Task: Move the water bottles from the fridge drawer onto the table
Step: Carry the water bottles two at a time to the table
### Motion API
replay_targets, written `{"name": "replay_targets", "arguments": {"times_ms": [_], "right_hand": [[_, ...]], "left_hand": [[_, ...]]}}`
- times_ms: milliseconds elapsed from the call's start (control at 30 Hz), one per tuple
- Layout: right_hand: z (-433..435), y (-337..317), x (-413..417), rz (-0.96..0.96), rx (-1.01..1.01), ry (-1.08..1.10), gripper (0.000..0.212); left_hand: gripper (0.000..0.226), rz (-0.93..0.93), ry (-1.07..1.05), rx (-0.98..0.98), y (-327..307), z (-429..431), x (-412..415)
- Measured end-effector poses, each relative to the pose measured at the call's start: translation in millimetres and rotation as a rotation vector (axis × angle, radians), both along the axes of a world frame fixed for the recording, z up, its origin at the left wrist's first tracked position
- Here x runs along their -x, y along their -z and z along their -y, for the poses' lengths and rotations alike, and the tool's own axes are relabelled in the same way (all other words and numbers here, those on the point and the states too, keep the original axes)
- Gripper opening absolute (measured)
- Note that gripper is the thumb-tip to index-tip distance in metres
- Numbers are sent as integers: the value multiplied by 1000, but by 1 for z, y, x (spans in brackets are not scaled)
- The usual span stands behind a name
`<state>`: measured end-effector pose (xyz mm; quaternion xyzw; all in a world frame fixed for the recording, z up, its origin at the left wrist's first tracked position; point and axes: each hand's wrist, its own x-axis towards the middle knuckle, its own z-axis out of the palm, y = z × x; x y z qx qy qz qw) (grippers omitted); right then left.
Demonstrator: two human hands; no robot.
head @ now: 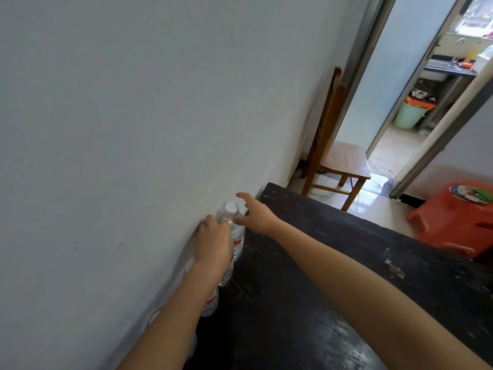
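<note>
While the left hand (213,244) grips a half-hidden bottle (226,275) (blurry), the right hand (253,212) is spread.

The only view came from the head, tilted, facing forward and down along the table (293,329) beside the wall (106,129), close over both forearms (360,279), with the doorway (386,102) well beyond.

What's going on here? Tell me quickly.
A person is setting bottles on the black table along the wall. The left grip holds one upright bottle. The right grip is open, reaching at the capped bottle just beyond. A third bottle stands nearer. No fridge is in view.
</note>
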<state>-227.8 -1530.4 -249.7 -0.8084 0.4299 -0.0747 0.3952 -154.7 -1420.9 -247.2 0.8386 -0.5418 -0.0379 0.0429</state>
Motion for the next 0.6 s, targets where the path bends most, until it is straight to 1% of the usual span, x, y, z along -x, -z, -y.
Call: {"name": "replay_targets", "arguments": {"times_ms": [133,300,367,467,600], "right_hand": [[-19,-12,42,23,14,55,63],[-62,-15,111,-14,45,100,56],[-72,-12,129,-34,50,112,55],[-99,-15,157,-42,70,121,53],[-139,-19,191,-56,103,105,51]], "left_hand": [[30,63,51,21,4,-4,1],[41,150,92,118,-2,-31,14],[43,150,87,163,0,-43,19],[37,107,110,213,-5,-73,36],[28,114,136,243,-3,-119,58]]}}
